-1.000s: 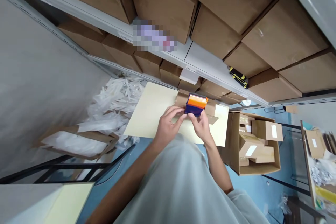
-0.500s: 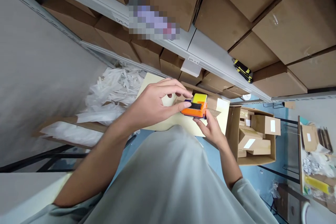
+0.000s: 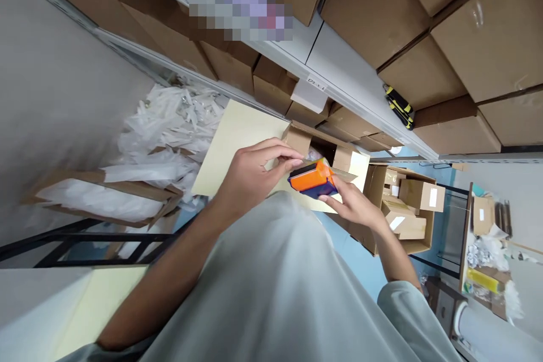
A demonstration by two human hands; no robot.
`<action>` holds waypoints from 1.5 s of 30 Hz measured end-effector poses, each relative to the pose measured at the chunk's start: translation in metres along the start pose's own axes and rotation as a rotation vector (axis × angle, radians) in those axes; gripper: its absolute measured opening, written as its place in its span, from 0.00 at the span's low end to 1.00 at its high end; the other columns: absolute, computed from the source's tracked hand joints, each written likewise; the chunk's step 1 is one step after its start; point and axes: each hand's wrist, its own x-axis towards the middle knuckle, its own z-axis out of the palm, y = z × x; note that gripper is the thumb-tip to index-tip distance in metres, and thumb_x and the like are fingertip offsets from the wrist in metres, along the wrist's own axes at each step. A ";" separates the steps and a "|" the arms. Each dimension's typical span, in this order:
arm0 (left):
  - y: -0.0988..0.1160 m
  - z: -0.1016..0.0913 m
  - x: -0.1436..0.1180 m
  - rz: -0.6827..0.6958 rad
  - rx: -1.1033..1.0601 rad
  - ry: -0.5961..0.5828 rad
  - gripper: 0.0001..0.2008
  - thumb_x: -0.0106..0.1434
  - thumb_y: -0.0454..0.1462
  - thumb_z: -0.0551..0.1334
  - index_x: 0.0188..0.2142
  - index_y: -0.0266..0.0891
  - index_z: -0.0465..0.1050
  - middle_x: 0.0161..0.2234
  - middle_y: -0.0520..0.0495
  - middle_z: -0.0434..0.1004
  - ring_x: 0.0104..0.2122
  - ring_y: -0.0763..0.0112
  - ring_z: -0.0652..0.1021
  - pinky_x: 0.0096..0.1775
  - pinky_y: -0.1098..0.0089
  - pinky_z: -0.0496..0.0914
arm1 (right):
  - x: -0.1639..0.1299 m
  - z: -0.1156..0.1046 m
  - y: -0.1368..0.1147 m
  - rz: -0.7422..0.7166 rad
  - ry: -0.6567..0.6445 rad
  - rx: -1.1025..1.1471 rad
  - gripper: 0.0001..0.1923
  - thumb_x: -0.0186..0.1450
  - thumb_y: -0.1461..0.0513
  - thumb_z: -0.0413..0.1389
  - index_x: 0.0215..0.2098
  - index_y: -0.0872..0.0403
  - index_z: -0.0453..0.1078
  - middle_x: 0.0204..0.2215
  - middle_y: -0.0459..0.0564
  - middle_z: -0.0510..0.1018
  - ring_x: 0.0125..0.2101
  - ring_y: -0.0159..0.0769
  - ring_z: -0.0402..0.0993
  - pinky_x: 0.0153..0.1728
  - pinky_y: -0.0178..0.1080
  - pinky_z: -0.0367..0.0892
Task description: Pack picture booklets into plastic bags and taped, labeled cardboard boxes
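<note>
A small hand-held device (image 3: 311,178), orange and dark blue with some yellow on its far side, is tilted in front of my body; its exact kind does not show. My right hand (image 3: 350,198) grips its right end, thumb along the lower edge. At its upper left corner, my left hand (image 3: 271,167) has thumb and fingertips pinched together. What they hold, if anything, cannot be made out. Just behind the device stands an open cardboard box (image 3: 297,138) with clear plastic inside, on a pale yellow tabletop (image 3: 241,124).
Shelves of cardboard boxes (image 3: 373,5) rise ahead. Yellow-black pliers (image 3: 399,106) lie on the shelf. White plastic bags (image 3: 169,124) heap at the left, above a box of white packaging (image 3: 102,199). A carton (image 3: 375,181) of smaller boxes stands at the right.
The device has tipped, so its orange and blue side shows more and its yellow part less. My left fingers have closed from a loose spread into a pinch. The view has shifted slightly.
</note>
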 end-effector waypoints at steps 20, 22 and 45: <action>-0.109 0.068 -0.005 -0.656 -0.697 0.513 0.22 0.50 0.50 0.83 0.38 0.40 0.86 0.37 0.45 0.87 0.41 0.62 0.85 0.56 0.49 0.83 | 0.082 -0.182 0.037 0.350 -0.520 -0.052 0.35 0.71 0.38 0.63 0.60 0.55 0.78 0.42 0.53 0.86 0.37 0.42 0.79 0.37 0.40 0.74; -0.122 0.075 0.004 -0.666 -0.727 0.569 0.22 0.49 0.49 0.83 0.37 0.39 0.85 0.38 0.46 0.87 0.42 0.64 0.85 0.57 0.52 0.82 | 0.103 -0.183 0.050 0.355 -0.560 -0.012 0.34 0.70 0.37 0.64 0.57 0.56 0.79 0.44 0.54 0.86 0.39 0.42 0.79 0.40 0.40 0.75; -0.208 0.059 0.047 -0.796 -0.517 0.515 0.05 0.60 0.36 0.71 0.34 0.37 0.80 0.31 0.47 0.81 0.34 0.66 0.82 0.45 0.60 0.82 | 0.142 -0.096 0.132 0.448 -0.704 0.156 0.37 0.65 0.38 0.67 0.60 0.54 0.78 0.50 0.52 0.86 0.44 0.43 0.79 0.48 0.41 0.76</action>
